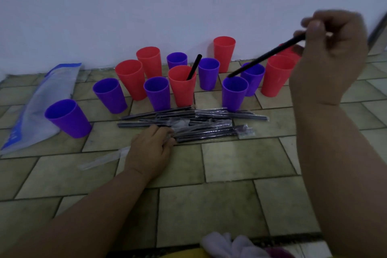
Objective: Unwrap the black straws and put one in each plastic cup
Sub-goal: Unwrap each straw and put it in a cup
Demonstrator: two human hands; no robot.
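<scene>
Several red and purple plastic cups stand on the tiled floor near the wall. One red cup [182, 85] holds a black straw [194, 67]. My right hand [333, 48] is raised at the right and pinches a bare black straw [266, 55] by its upper end; the lower tip hangs just above the rim of a purple cup [234, 93]. My left hand [152, 148] rests on the floor, its fingers on the left end of a pile of wrapped black straws [201, 123] in front of the cups.
A clear and blue plastic bag [39, 109] lies at the left by the wall. An empty clear wrapper [100, 160] lies left of my left wrist. White cloth [226, 245] shows at the bottom edge. The white wall [167, 6] is close behind the cups.
</scene>
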